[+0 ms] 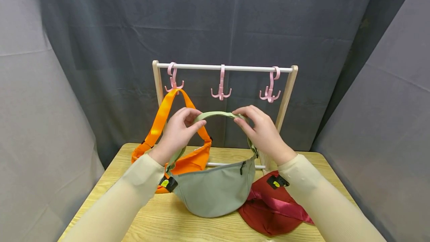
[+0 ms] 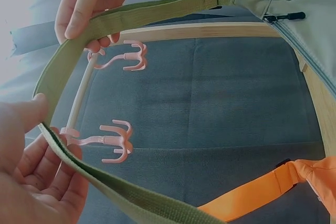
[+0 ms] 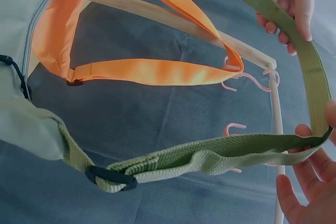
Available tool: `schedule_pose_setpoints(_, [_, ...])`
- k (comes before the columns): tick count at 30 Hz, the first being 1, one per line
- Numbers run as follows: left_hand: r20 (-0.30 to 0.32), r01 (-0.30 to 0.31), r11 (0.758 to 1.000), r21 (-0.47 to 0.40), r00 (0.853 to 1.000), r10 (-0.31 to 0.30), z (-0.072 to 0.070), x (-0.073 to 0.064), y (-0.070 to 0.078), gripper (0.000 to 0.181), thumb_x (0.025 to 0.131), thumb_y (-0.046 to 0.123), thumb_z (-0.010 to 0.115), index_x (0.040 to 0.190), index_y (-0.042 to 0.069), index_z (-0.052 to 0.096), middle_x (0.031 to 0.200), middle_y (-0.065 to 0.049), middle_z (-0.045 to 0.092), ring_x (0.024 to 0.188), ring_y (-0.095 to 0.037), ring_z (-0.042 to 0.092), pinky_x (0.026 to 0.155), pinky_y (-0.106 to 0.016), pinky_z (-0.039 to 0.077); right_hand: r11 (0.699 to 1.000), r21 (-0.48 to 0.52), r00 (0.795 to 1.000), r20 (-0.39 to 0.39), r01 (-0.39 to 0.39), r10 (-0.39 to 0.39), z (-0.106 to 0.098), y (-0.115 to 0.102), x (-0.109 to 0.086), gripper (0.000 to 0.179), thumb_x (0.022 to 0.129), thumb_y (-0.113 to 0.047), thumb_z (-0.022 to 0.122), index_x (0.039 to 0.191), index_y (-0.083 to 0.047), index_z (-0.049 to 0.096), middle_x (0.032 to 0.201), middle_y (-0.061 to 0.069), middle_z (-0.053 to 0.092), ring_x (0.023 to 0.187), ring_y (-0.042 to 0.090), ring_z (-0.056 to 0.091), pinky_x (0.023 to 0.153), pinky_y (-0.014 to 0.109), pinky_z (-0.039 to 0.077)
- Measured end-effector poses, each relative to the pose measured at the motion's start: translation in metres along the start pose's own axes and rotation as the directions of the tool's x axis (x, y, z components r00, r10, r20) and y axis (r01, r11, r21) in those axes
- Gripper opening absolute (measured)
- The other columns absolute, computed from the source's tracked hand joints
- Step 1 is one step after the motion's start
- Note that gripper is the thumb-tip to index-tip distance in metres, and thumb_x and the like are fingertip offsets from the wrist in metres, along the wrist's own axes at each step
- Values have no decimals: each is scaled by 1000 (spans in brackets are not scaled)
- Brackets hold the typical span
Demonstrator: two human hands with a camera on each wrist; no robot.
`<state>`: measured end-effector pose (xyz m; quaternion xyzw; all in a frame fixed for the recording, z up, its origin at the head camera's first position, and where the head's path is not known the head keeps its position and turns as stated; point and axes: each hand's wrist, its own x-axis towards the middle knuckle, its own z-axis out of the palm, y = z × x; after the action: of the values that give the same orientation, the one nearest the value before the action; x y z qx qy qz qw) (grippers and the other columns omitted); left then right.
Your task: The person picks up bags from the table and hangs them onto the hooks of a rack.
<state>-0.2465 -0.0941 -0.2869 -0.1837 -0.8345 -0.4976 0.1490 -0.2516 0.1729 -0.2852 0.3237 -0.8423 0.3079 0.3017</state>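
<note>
Left hand (image 1: 181,130) is pinching the green strap (image 1: 216,113) between thumb and fingers; right hand (image 1: 263,133) is pinching the same strap further right. Strap is arching between them just below the middle pink hook (image 1: 221,83) in the head view. Grey-green bag (image 1: 215,191) is hanging from it in front of the rack (image 1: 248,68); can't tell if its bottom is touching the bench (image 1: 161,219). Orange bag (image 1: 195,161) is hanging behind, strap looping over the left pink hook (image 1: 173,79). Red bag (image 1: 268,216) is lying on the bench, right side, near the right sleeve (image 1: 322,193).
</note>
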Motion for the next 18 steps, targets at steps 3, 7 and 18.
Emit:
schedule_pose_setpoints(3, [-10,8,1000,-11,1000,-8,1,2,0,27,95,23,76,117,10,68,109,-5,64,96,-22,62,89,-34,54,1000,7,1000,-19,-7,7,1,-1,3,21,97,-15,73,118,-12,70,105,2,68,92,14,59,81,34,51])
schedule_pose_setpoints(7, [-25,6,1000,-21,1000,-7,1,3,0,27,95,23,76,118,9,68,108,-5,63,96,-22,61,89,-33,54,1000,13,999,-35,-17,17,3,-1,5,21,97,-15,72,118,-11,71,107,3,69,94,15,60,83,35,51])
schedule_pose_setpoints(18, [-37,8,999,-45,999,-10,1,8,1,25,96,21,75,116,9,69,107,-7,62,95,-23,59,86,-32,53,999,22,999,-46,-25,26,4,-1,11,20,98,-14,71,117,-9,71,105,5,68,92,18,58,81,34,49])
